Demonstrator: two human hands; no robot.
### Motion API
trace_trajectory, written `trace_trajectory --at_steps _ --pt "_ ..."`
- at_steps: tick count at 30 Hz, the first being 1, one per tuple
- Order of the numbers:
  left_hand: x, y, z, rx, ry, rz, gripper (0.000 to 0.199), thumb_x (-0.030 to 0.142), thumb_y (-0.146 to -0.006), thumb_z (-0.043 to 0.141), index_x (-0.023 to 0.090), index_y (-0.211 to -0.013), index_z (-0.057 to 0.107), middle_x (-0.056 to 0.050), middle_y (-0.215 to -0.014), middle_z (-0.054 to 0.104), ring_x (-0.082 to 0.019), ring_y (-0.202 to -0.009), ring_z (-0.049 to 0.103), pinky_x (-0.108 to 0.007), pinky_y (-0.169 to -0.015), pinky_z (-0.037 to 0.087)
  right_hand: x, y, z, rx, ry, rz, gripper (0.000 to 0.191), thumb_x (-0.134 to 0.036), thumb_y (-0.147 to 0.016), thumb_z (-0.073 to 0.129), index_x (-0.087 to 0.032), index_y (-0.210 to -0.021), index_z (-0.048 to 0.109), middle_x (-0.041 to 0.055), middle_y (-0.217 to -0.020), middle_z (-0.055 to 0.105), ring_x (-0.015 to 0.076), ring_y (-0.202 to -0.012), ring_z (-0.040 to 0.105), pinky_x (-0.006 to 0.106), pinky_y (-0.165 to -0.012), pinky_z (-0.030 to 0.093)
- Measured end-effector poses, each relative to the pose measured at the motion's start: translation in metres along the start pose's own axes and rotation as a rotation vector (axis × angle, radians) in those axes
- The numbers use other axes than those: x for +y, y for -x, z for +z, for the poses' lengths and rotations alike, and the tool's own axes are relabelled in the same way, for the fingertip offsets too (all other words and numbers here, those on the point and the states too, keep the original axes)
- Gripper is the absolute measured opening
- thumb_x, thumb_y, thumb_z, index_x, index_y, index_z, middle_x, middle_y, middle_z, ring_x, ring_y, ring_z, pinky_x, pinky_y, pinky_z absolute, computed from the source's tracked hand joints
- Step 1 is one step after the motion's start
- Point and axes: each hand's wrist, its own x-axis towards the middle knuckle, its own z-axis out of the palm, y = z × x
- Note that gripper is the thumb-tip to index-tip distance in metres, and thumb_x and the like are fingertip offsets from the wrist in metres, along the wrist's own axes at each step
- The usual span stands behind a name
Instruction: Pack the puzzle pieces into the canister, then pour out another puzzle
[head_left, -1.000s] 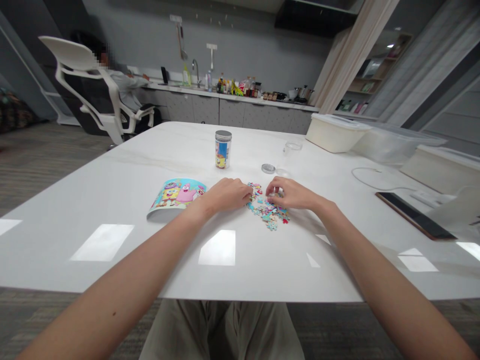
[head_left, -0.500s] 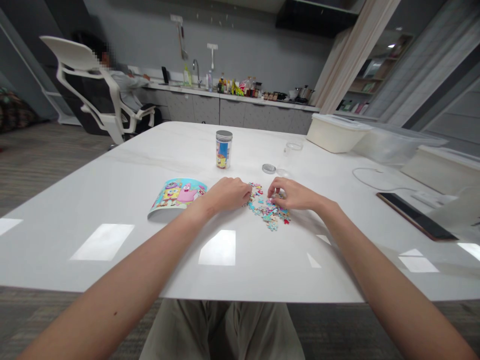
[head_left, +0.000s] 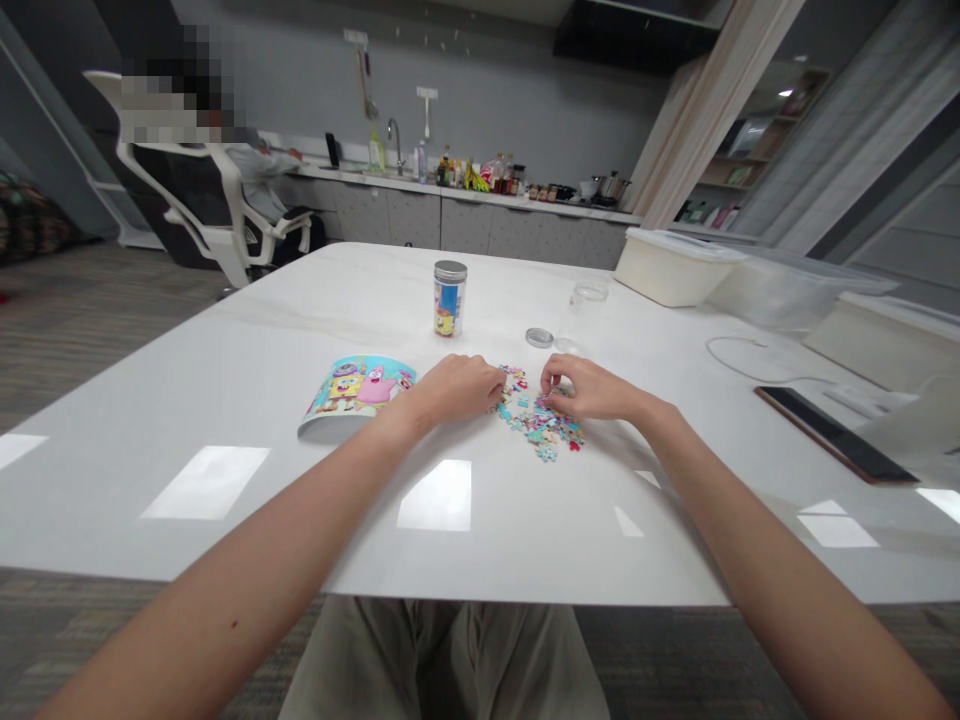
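Note:
A loose heap of small colourful jigsaw puzzle pieces (head_left: pixel 541 425) lies on the white table between my hands. My left hand (head_left: pixel 466 386) rests at the heap's left edge, fingers curled, with its fingertips turned away from view. At the heap's right side, my right hand (head_left: pixel 579 386) reaches down with thumb and fingers pinched together among the pieces; what lies between the fingertips is too small to make out. Left of my left hand, partly behind my forearm, is a curved picture sheet (head_left: pixel 358 388) with cartoon figures.
Beyond the heap stand a clear jar (head_left: pixel 449 300) with a metal lid, a loose metal lid (head_left: pixel 539 337) and a clear container (head_left: pixel 591 291). A phone (head_left: pixel 832 435), a white cable and storage boxes (head_left: pixel 675 265) occupy the right. A person sits in a chair (head_left: pixel 217 225) at the far left.
My right fingers have shifted very slightly over the pieces. My left hand stays in almost the same place, and the view has moved a little.

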Motion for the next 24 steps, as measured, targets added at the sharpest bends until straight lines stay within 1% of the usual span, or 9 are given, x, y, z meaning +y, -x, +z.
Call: trace_trajectory --at_steps 3,6,9,13,15,18,21,24 --pt "0.0 0.0 0.0 0.0 0.005 0.001 0.033 0.026 -0.09 0.04 0.019 -0.098 0.071 -0.013 -0.082 0.071 -0.024 -0.077 0.067 -0.031 -0.065 0.042 -0.002 -0.002 0.0 0.017 -0.062 0.012 0.007 -0.025 -0.076 0.059 -0.018 -0.076 0.06 0.0052 -0.083 0.062 0.0177 -0.079 0.056 0.03 -0.073 0.043" --pt "0.0 0.0 0.001 0.003 0.007 0.003 0.033 0.026 -0.091 0.04 0.018 -0.097 0.071 -0.013 -0.082 0.071 -0.024 -0.077 0.067 -0.031 -0.066 0.042 -0.003 -0.005 0.004 0.062 -0.092 0.082 0.008 -0.023 -0.078 0.055 -0.018 -0.075 0.061 0.0043 -0.081 0.064 0.0169 -0.077 0.057 0.028 -0.072 0.043" --pt "0.0 0.0 0.001 0.016 0.002 0.007 0.033 0.026 -0.091 0.039 0.018 -0.097 0.071 -0.012 -0.081 0.071 -0.023 -0.076 0.067 -0.03 -0.065 0.042 -0.001 -0.008 0.01 0.1 -0.066 0.136 0.01 -0.025 -0.079 0.055 -0.018 -0.076 0.062 0.0047 -0.082 0.064 0.0169 -0.076 0.057 0.029 -0.072 0.043" --pt "0.0 0.0 0.001 0.023 -0.01 0.011 0.033 0.025 -0.091 0.039 0.018 -0.095 0.071 -0.012 -0.078 0.07 -0.023 -0.074 0.067 -0.03 -0.062 0.04 0.003 -0.007 0.013 0.129 0.001 0.125 0.012 -0.025 -0.081 0.054 -0.017 -0.082 0.063 0.0059 -0.085 0.064 0.0175 -0.077 0.058 0.03 -0.073 0.044" --pt "0.0 0.0 0.0 0.018 -0.009 0.013 0.032 0.025 -0.091 0.039 0.018 -0.095 0.071 -0.012 -0.078 0.07 -0.023 -0.073 0.067 -0.03 -0.061 0.039 0.004 -0.005 0.01 0.124 0.018 0.109 0.012 -0.028 -0.081 0.058 -0.017 -0.084 0.063 0.0056 -0.086 0.064 0.0177 -0.078 0.058 0.03 -0.073 0.044" --pt "0.0 0.0 0.0 0.014 -0.009 0.019 0.032 0.025 -0.091 0.039 0.018 -0.094 0.07 -0.012 -0.078 0.07 -0.023 -0.073 0.067 -0.03 -0.06 0.039 0.004 -0.002 0.004 0.079 0.038 0.094 0.016 -0.033 -0.077 0.065 -0.018 -0.081 0.065 0.0056 -0.087 0.064 0.0187 -0.08 0.058 0.03 -0.073 0.045" --pt "-0.001 0.0 0.001 0.016 -0.01 0.016 0.032 0.026 -0.091 0.039 0.019 -0.095 0.07 -0.012 -0.079 0.071 -0.023 -0.073 0.067 -0.03 -0.061 0.039 0.003 -0.001 0.0 0.021 0.033 0.081 0.014 -0.032 -0.074 0.068 -0.019 -0.078 0.068 0.0057 -0.086 0.064 0.0194 -0.081 0.059 0.031 -0.074 0.046" --pt "-0.001 0.0 0.001 0.011 -0.011 0.014 0.032 0.026 -0.091 0.039 0.019 -0.095 0.071 -0.012 -0.08 0.071 -0.022 -0.074 0.067 -0.03 -0.062 0.04 0.001 -0.001 0.0 -0.004 -0.013 0.069 0.012 -0.029 -0.073 0.067 -0.018 -0.08 0.069 0.0058 -0.086 0.065 0.0184 -0.078 0.059 0.03 -0.072 0.048"
